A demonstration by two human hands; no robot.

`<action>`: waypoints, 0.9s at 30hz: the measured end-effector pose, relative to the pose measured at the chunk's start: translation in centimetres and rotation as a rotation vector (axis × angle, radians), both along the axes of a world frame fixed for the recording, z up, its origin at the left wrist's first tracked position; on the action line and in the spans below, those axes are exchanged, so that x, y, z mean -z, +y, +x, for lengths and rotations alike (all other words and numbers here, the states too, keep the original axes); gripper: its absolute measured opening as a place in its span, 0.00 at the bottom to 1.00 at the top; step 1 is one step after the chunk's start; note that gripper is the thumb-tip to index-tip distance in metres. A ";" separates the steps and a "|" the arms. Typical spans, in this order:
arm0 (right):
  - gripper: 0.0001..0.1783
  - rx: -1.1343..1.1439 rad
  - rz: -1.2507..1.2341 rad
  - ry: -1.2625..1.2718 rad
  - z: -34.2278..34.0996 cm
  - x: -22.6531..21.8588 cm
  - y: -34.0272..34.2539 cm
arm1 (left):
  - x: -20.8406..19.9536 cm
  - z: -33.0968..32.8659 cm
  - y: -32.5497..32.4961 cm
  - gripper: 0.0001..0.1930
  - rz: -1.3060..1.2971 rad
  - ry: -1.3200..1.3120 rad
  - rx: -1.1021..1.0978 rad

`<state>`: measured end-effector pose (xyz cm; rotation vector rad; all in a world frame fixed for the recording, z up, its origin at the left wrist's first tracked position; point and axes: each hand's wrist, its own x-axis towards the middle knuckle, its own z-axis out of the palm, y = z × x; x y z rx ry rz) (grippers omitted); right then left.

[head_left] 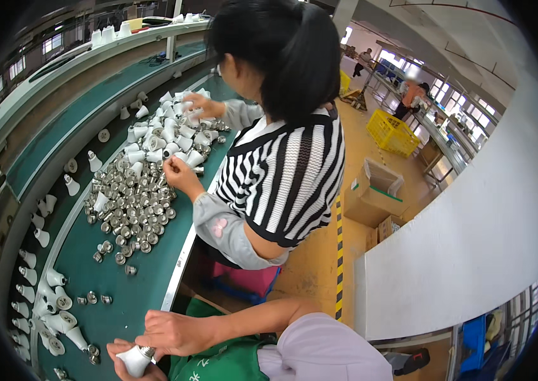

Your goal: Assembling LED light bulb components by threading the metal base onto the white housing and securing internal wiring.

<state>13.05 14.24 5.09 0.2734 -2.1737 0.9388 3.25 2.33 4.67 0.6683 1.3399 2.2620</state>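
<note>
Near the bottom edge, my left hand [117, 364] is wrapped around a white bulb housing [134, 362], tilted with its narrow end up and to the right. My right hand [177, 331] pinches the metal screw cap [148, 351] at that narrow end; its fingertips are partly hidden. Left of my hands, white bulb housings [61, 321] lie heaped on the green work surface [107, 330]. Several loose screw caps [92, 297] lie just beyond them, and a housing with a cap [93, 354] rests nearest my left hand.
A co-worker in a striped top [294, 171] reaches into a large pile of housings [170, 124] and metal caps [132, 203]. Housings line a dark strip [59, 209] on the left. A metal table edge [180, 267] runs beside the co-worker. Cartons [373, 197] and a yellow crate [393, 133] stand right.
</note>
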 end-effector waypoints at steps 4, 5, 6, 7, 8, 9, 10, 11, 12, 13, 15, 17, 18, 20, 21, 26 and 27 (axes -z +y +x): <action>0.28 0.027 -0.014 0.140 1.8 -1.8 -2.7 | 0.7 1.4 -1.0 0.14 0.206 0.330 -0.224; 0.28 0.031 -0.015 0.149 1.8 -2.3 -2.9 | 0.9 1.5 -1.6 0.14 0.305 0.248 -0.170; 0.24 0.052 -0.024 0.166 2.1 -2.9 -3.1 | 0.8 1.7 -1.5 0.14 0.498 0.214 -0.100; 0.20 0.070 -0.027 0.187 2.2 -3.4 -3.2 | 1.9 1.3 -0.9 0.14 0.500 0.222 -0.098; 0.19 0.083 -0.051 0.195 1.7 -2.6 -2.9 | 3.7 0.5 0.0 0.15 0.444 0.350 -0.274; 0.19 0.083 -0.043 0.202 1.1 -1.5 -1.8 | 4.7 0.1 0.8 0.16 0.389 0.473 -0.451; 0.18 0.045 -0.129 0.084 0.7 -0.4 -0.6 | 1.8 0.9 0.2 0.17 0.096 0.063 -0.116; 0.17 0.006 -0.213 -0.033 0.7 0.5 0.3 | 3.2 -0.1 0.6 0.18 0.038 0.076 -0.014; 0.18 -0.107 -0.328 -0.217 0.9 0.2 1.1 | 3.1 -0.2 0.6 0.18 0.032 0.025 0.005; 0.18 -0.106 -0.322 -0.213 1.0 0.2 1.2 | 2.9 -0.1 0.7 0.19 0.026 -0.027 0.022; 0.23 -0.188 -0.427 -0.167 0.7 0.2 1.2 | 1.1 0.8 0.7 0.17 0.027 -0.142 -0.031; 0.24 -0.089 -0.428 -0.167 0.5 0.0 1.0 | 0.6 0.9 0.7 0.15 0.023 -0.261 -0.085; 0.24 0.009 -0.429 -0.167 0.4 -0.3 1.0 | 0.5 0.2 0.7 0.15 -0.010 -0.245 -0.075; 0.24 0.023 -0.432 -0.155 0.1 -0.6 0.7 | 0.6 0.2 0.8 0.14 -0.060 -0.302 -0.135; 0.24 0.037 -0.435 -0.147 -0.1 -0.6 0.6 | 0.3 0.5 1.0 0.14 -0.058 -0.302 -0.140; 0.19 0.053 -0.486 -0.110 -1.8 0.1 0.1 | 0.5 0.8 1.7 0.14 -0.083 -0.274 -0.233; 0.16 0.039 -0.578 -0.126 -2.1 0.2 0.0 | 0.6 1.0 1.9 0.14 -0.085 -0.275 -0.232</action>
